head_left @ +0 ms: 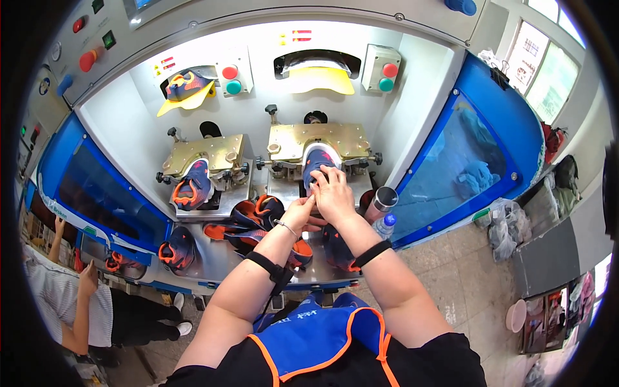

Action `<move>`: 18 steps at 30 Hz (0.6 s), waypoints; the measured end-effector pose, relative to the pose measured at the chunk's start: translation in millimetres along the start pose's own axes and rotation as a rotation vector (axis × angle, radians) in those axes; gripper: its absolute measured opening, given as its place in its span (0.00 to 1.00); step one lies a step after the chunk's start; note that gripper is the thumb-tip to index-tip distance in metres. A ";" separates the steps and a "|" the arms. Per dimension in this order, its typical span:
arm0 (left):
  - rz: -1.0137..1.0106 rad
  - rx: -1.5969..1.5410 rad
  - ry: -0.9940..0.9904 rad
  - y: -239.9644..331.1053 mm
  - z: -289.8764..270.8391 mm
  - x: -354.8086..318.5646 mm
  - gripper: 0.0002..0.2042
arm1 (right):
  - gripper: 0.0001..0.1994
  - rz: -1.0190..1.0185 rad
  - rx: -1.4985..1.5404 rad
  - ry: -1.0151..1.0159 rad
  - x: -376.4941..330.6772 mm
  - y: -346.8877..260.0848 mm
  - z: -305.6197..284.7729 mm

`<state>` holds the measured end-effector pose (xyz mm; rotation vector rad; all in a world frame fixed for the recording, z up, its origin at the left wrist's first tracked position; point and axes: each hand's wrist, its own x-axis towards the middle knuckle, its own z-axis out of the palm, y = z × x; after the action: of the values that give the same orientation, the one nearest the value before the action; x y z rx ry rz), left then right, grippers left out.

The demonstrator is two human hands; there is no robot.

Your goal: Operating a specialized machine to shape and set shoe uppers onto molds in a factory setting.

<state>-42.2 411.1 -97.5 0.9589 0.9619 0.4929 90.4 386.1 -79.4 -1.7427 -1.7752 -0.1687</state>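
Observation:
A navy shoe (316, 161) with pink-red marks and a pale sole edge sits at the right-hand press station, one end under its brass-coloured plate (293, 138). My right hand (334, 195) lies over the shoe's near end, fingers bent and closed on it. Just left of it, my left hand (299, 215) has its fingers drawn together at the same end; what they pinch is hidden. At the left-hand station another navy and orange shoe (193, 185) rests against a second brass-coloured plate (205, 155).
Several navy and orange shoes (176, 249) stand on the metal ledge. Right of my hands are a dark tumbler (385, 198) and a blue-capped bottle (385, 224). Above, a shoe (187, 85) rests on a yellow flap (184, 103). Control boxes (382, 68) line the back wall. A person (71, 297) stands at left.

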 end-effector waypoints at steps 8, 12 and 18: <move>0.078 0.035 0.093 -22.8 -10.0 -25.2 0.21 | 0.17 -0.037 -0.081 0.043 -5.0 -0.9 1.5; 0.291 0.053 0.233 -55.3 -67.8 -77.2 0.12 | 0.19 -0.224 -0.294 0.128 -46.7 -21.1 -12.0; 0.139 0.082 0.409 -98.7 -117.6 -130.9 0.10 | 0.16 0.072 0.311 -0.437 -142.6 -57.1 34.4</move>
<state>-214.8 319.6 -148.3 1.0241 1.2942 0.7922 13.6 275.4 -160.8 -1.6952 -1.9055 0.5305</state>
